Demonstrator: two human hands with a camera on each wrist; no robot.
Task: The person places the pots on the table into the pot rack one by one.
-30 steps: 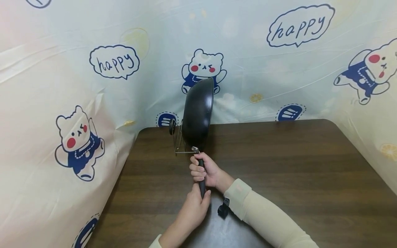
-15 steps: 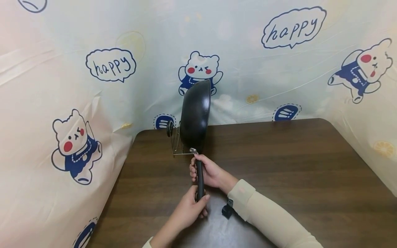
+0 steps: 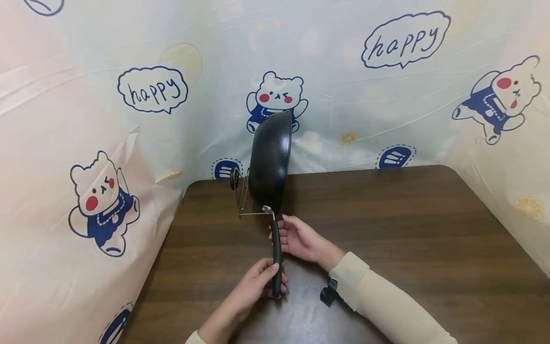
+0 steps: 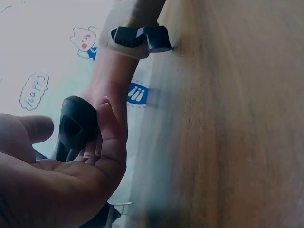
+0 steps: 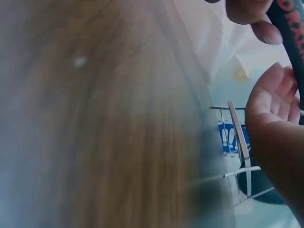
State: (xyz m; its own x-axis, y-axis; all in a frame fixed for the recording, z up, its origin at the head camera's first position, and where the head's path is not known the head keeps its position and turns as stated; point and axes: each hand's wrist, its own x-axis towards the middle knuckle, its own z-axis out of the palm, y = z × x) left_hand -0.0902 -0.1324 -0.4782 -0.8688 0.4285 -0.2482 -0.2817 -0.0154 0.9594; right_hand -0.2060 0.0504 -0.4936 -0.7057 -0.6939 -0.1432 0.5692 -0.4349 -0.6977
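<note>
A black, round-bottomed non-stick frying pan (image 3: 270,162) stands on edge in a thin wire rack (image 3: 246,197) at the 12 o'clock end of the dark brown wood-grain worktop (image 3: 408,224), its underside turned to 3 o'clock and its long black handle (image 3: 276,258) running straight back toward 6 o'clock. A second ago both hands were wrapped around that handle; now they have loosened. The right hand (image 3: 299,236) has come off the upper part of the handle and sits just at its 3 o'clock side, fingers spread and relaxed, fingertips near or barely brushing the metal neck. The left hand (image 3: 256,283) has slid down to the handle's end at 6 o'clock, where its thumb and fingers lightly pinch the tip; the left wrist view shows the handle's black butt end (image 4: 75,127) resting against a nearly flat palm, though the blur makes it hard to say how firm that hold is.

The pan itself has not shifted between the frames, so it seems the rack is now carrying its weight and the person is letting go of it. The right wrist view, heavily blurred, shows the rack's wires (image 5: 240,152) beside the open palm. A small black clip (image 3: 328,292) sits on the cream sleeve (image 3: 386,306) at the right wrist. Behind the worktop hangs a pale plastic sheet printed with bears and "happy" bubbles (image 3: 159,91).
</note>
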